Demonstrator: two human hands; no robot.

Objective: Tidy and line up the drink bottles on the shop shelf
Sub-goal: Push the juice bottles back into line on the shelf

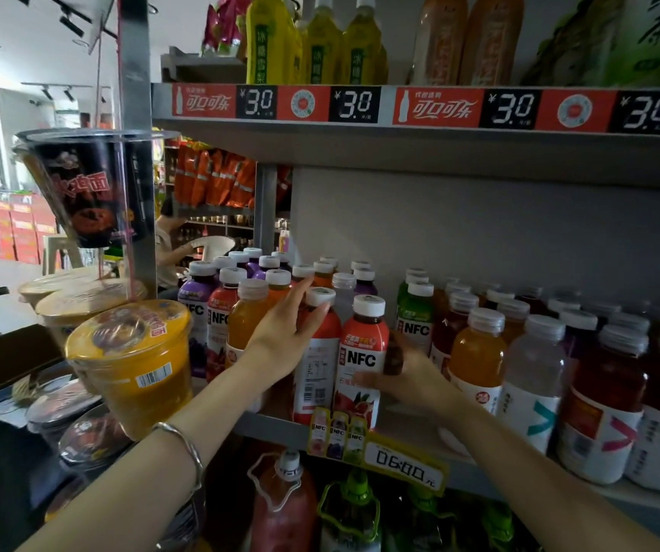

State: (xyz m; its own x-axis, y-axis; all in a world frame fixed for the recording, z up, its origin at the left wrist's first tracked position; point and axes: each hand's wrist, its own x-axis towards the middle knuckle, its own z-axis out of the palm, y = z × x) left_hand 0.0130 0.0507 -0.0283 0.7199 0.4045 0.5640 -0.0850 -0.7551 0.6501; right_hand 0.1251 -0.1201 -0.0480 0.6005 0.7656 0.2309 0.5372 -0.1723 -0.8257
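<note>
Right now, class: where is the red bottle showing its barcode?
Head view, centre: the red bottle stands at the front of the shelf, left hand gripping its shoulder, the red NFC bottle right of it.

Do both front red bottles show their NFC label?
No, the red bottle under the left hand shows its barcode side; only the neighbouring bottle shows NFC.

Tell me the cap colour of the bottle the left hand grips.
White cap on the red bottle in the left hand; head view.
</note>
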